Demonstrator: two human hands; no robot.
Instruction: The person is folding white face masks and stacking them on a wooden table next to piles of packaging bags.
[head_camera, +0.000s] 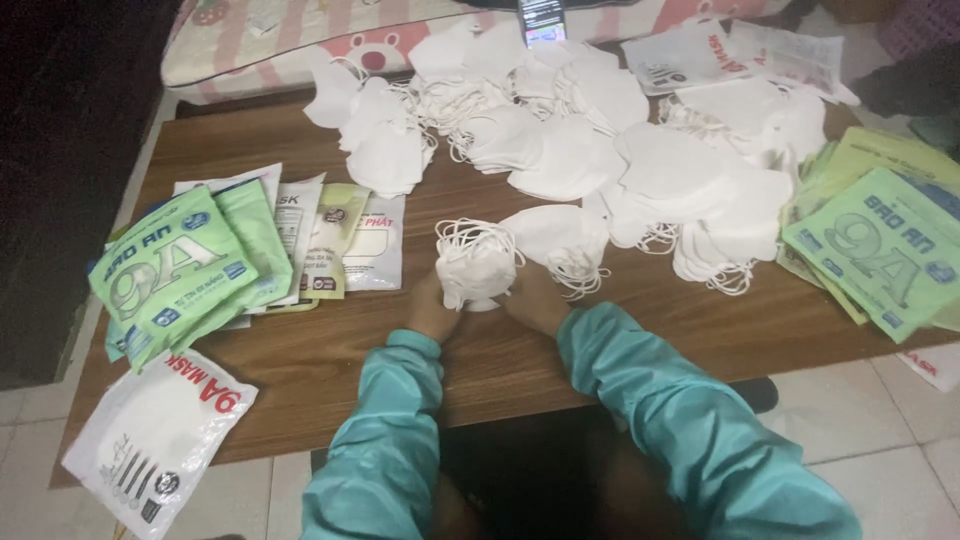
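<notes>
Just above the middle of the frame, the left hand (432, 308) and the right hand (535, 300) close from either side on a small stack of white face masks (472, 268), fingers pressed against its lower edges, with the stack standing upright over the wooden counter (330, 350). The stack looks very light and soft; the cloth would give under pressure and the layers could slide apart, so a hold low on both sides, squeezing the folded bodies together, seems safer than pulling on the thin ear loops that curl loosely off the top. The masks are plain white, folded flat with a curved outline. More loose white masks (600, 150) spread across the upper middle of the frame, green printed packets (175, 275) lie at the left, and another green pile (880, 245) sits at the right
</notes>
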